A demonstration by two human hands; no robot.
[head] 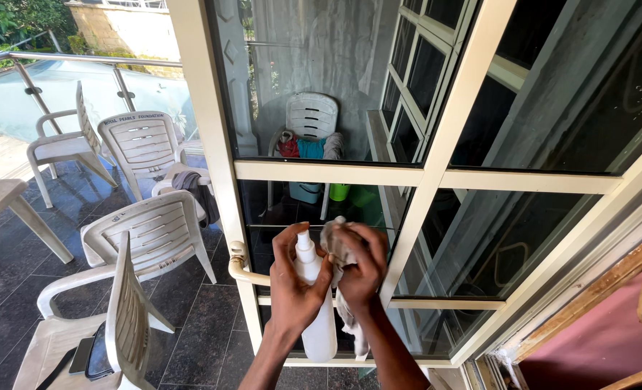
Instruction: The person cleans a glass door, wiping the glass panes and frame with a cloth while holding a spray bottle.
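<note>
While left hand (pixel 292 285) fingers clamp white spray bottle (pixel 315 303), right hand (pixel 360 263) grips cloth (pixel 337 249), glass door (pixel 321 79), dark tiled balcony floor (pixel 198 325)

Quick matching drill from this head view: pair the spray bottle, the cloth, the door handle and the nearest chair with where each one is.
Things:
1. spray bottle
2. cloth
3. door handle
4. nearest chair

Places:
A. on the cream door frame, beside the left hand
B. bunched in the right hand
C. bottom left, on the dark tiles
D. upright in the left hand

Pairs: 1-D, 2-B, 3-A, 4-C
</note>
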